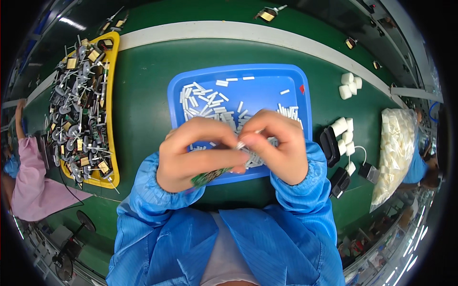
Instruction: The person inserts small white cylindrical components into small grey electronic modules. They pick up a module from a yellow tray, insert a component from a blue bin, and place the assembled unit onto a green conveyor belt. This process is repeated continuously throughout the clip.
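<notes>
My left hand (191,148) is closed, its fingers curled round a small green circuit board (210,177) that shows below the palm. Between thumb and fingertips my right hand (281,143) pinches a small white tube (241,144), and the left fingertips meet it there. Part of the board and the far end of the tube are hidden by the fingers. Both hands are above a blue tray (238,69) with many loose short white tubes (202,97) in it.
At the left, a yellow tray (113,95) is heaped with motor-like parts with metal shafts. To the right lie white foam-like cylinders (347,86), a black device (339,181), an adapter (369,172) and a clear bag (396,152) of white pieces. A person's pink sleeve (31,162) is far left.
</notes>
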`<state>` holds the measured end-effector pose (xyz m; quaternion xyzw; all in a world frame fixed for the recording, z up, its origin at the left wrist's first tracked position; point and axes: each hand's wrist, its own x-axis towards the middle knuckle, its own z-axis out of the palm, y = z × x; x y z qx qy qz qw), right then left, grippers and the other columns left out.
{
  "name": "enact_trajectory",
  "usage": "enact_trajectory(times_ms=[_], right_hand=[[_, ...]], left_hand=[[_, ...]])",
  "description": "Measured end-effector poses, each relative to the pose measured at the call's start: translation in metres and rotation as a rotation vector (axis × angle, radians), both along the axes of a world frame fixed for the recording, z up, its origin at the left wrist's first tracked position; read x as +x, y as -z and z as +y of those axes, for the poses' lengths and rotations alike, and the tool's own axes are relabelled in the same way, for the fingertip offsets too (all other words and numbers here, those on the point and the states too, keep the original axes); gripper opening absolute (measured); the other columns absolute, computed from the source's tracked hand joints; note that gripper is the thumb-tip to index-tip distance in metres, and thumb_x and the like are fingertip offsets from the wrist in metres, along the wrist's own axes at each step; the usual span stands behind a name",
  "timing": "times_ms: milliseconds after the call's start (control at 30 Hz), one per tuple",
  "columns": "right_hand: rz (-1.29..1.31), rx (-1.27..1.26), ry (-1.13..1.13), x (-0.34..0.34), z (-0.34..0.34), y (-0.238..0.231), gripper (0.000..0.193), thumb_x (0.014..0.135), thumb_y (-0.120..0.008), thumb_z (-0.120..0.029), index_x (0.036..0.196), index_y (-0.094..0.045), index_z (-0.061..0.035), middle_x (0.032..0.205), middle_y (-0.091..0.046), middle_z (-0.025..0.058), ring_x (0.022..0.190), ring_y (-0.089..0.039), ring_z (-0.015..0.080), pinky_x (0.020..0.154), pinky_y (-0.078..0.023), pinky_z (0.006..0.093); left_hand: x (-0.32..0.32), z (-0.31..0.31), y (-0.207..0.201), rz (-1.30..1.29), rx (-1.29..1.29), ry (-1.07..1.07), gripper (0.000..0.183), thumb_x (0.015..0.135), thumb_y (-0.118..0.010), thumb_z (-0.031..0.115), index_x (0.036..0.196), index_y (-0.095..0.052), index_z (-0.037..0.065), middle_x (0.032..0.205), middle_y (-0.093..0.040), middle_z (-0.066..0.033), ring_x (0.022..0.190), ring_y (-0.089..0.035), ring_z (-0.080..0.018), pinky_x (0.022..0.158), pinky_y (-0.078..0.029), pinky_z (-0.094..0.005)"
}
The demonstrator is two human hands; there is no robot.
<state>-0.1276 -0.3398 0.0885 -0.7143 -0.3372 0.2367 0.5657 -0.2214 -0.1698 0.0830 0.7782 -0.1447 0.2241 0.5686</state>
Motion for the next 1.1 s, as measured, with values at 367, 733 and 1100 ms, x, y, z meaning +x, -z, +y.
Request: enact_trajectory(times_ms=[367, 733, 1100], right_hand=[[0.180, 0.011, 0.333, 0.007, -0.026, 0.041, 0.017, 0.092, -0.053, -0.012, 0.100, -0.061, 0.0008, 0.095, -0.065, 0.0097, 0.088, -0.061, 0.0158, 0.074, -0.050, 0.0275], [0.072, -0.057, 0.275, 0.010, -0.027, 0.041, 0.011, 0.087, -0.058, -0.007, 0.093, -0.064, 0.0007, 0.087, -0.066, 0.0098, 0.076, -0.066, 0.0192, 0.066, -0.051, 0.0277], [-0.953, -0.452, 0.091, 0.052, 0.017, 0.069, 0.022, 0.070, -0.057, 0.000, 0.091, -0.060, -0.0016, 0.090, -0.061, 0.0102, 0.084, -0.059, 0.0270, 0.062, -0.053, 0.0359]], left_hand=[[0.206, 0.118, 0.104, 0.156, 0.724, -0.465, 0.056, 0.070, -0.051, -0.015, 0.117, -0.057, 0.013, 0.124, -0.051, -0.0106, 0.115, -0.049, -0.0310, 0.099, -0.042, -0.0368], [0.183, 0.251, 0.093, 1.023, 1.168, -1.009, 0.046, 0.078, -0.065, 0.023, 0.120, -0.053, 0.011, 0.117, -0.057, -0.0140, 0.108, -0.055, -0.0341, 0.089, -0.047, -0.0454], [0.100, 0.101, -0.002, 0.156, 0.038, -0.593, 0.032, 0.078, -0.074, 0.027, 0.095, -0.060, 0.004, 0.081, -0.062, -0.0020, 0.072, -0.055, -0.0093, 0.066, -0.046, -0.0227]])
